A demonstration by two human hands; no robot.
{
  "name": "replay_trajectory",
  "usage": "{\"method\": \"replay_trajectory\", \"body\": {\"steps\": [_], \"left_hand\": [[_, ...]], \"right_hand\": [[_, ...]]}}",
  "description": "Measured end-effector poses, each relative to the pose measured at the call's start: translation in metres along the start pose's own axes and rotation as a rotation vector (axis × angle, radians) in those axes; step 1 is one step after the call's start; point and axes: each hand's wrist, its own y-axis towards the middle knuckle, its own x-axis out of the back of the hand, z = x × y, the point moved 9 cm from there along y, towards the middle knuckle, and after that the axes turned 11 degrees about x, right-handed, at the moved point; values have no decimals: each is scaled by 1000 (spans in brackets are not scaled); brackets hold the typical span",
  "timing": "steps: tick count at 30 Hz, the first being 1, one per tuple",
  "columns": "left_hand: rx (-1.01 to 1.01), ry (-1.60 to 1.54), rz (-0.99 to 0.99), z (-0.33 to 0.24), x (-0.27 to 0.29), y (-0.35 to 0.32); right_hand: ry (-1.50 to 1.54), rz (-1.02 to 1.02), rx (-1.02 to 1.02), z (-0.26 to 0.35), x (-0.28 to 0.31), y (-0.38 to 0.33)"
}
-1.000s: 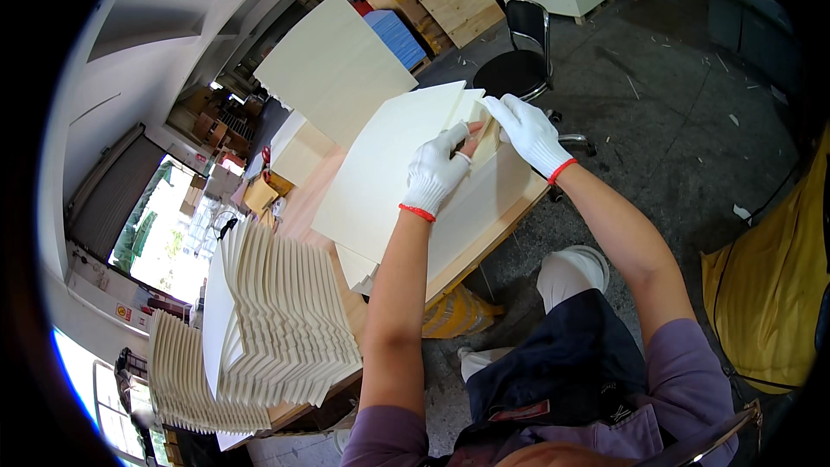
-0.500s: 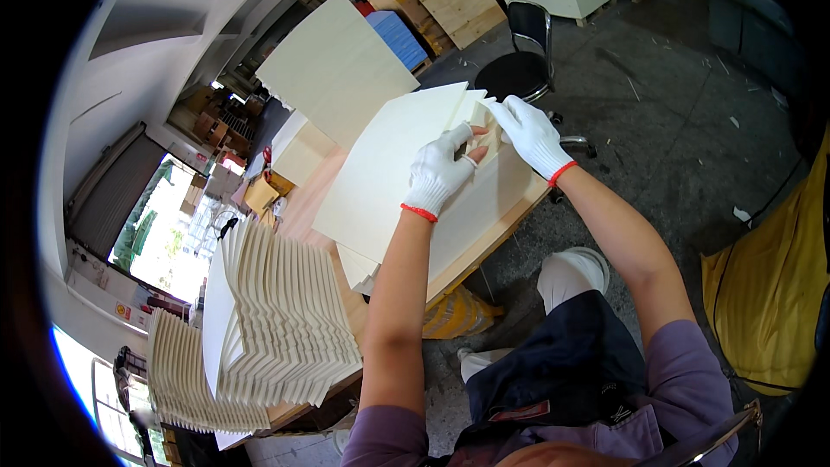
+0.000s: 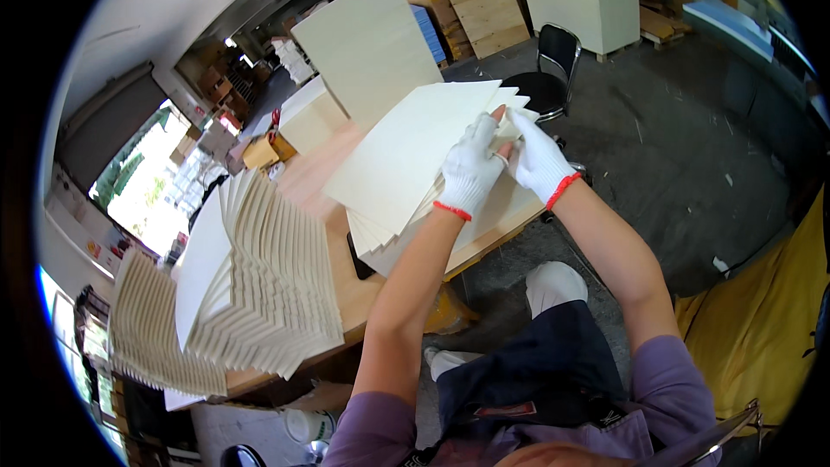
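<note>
Both my hands wear white gloves with red cuffs. My left hand [image 3: 471, 169] grips the near edge of a fanned stack of cream card sheets [image 3: 406, 156] lying on a wooden table [image 3: 354, 281]. My right hand [image 3: 538, 160] pinches the corner of the same stack, just right of the left hand, fingers touching the sheet edges. The top sheet is lifted and tilted up toward me.
A large staggered pile of cream sheets [image 3: 259, 294] covers the table's left part. More cream boards [image 3: 367, 43] stand upright behind the table. A black chair [image 3: 549, 73] stands beyond the table, with a big cream block [image 3: 579, 0] and wooden pallets behind. Yellow fabric [image 3: 752, 329] lies at right.
The top sheets have lifted and tilted up more toward me. Both hands stay at the stack's near corner, with little other movement.
</note>
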Motion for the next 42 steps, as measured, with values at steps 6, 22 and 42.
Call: {"method": "replay_trajectory", "body": {"steps": [6, 22, 42], "left_hand": [[206, -738, -154, 61, 50, -128], [1131, -1742, -3, 87, 53, -213], [394, -1129, -948, 137, 460, -225]], "right_hand": [[-217, 179, -111, -58, -27, -16], [-682, 89, -97, 73, 37, -150], [-321, 1010, -210, -222, -348, -207]]}}
